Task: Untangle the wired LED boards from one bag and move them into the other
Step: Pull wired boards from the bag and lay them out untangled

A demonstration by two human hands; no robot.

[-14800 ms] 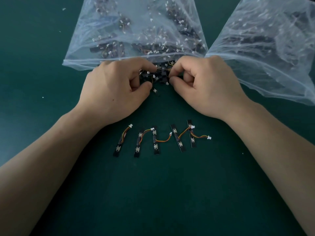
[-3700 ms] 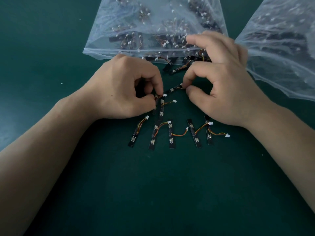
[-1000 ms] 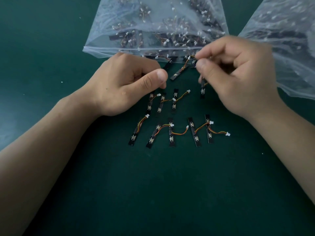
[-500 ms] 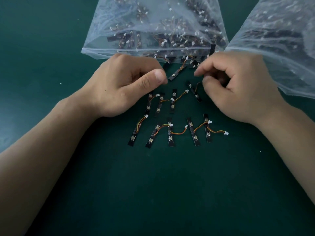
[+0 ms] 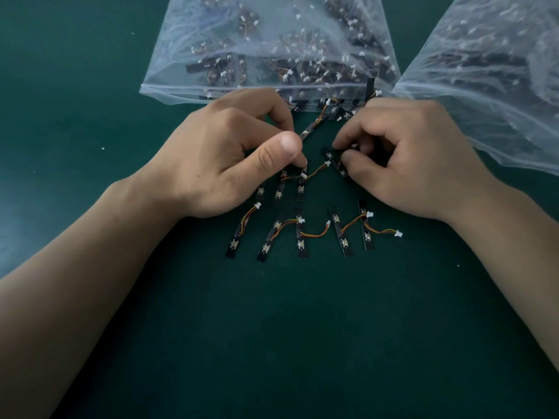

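Observation:
My right hand [image 5: 408, 158] pinches a black wired LED board [image 5: 335, 163] between thumb and forefinger, low over the green table. The board lies slanted just right of a short upper row of three boards [image 5: 279, 186]. My left hand [image 5: 239, 155] is curled with the thumb sticking out; one fingertip touches the top of that row's right board [image 5: 302, 181], and I see no grip. A nearer row of several untangled boards [image 5: 302, 237] lies below. The clear bag [image 5: 272, 40] full of tangled boards lies behind my hands, its mouth spilling boards [image 5: 314, 124]. A second clear bag [image 5: 484, 71] lies at the right.
The dark green table [image 5: 272, 328] stretches bare toward me below the rows. Both forearms come in from the lower corners. A few white specks [image 5: 102, 148] dot the table at the left.
My right hand has come down and left from the bag mouth with one board, bringing it beside the upper row. My left hand has dropped slightly onto that row.

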